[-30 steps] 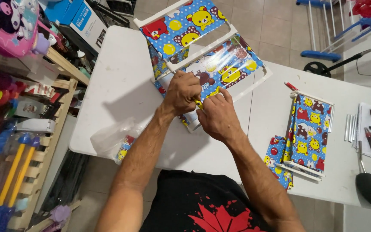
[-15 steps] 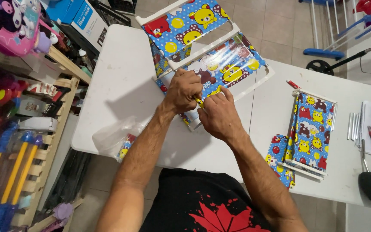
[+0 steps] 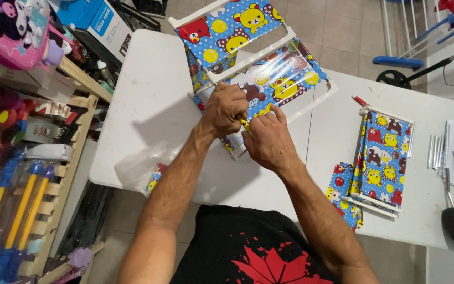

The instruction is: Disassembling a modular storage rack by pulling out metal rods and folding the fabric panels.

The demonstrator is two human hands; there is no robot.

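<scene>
White counter (image 3: 148, 121) fills most of the view, w/ a wooden shelf rack (image 3: 53, 158) of toys along its left side. Biggest thing on the counter is the small folding chair (image 3: 258, 63), white frame w/ blue cartoon-bear fabric, lying flat at the far edge right in front of the person. Seat and back fabric look already stretched on the frame, so most of the assembly seems done; what's left, as far as I can judge, is the near frame bar where both hands meet. Off to the right, well apart, a second folded chair of the same print (image 3: 377, 163) lies closed up, and beyond it some metal rods and small tools (image 3: 447, 158) at the counter's right edge. A clear plastic bag (image 3: 143, 168) w/ a bit of the same fabric sits near the left forearm. Left hand (image 3: 224, 108) is curled tight, fingers wrapped round a thin yellow tool (image 3: 244, 124), prob. a screwdriver, only its tip part showing. Right hand (image 3: 269, 139) lies just beside it, touching, fingers bent down onto the frame's near bar, pressing or pinching it; can't tell if anything small is held under them. No loose screws visible near the hands, too small to tell anyway.
</scene>
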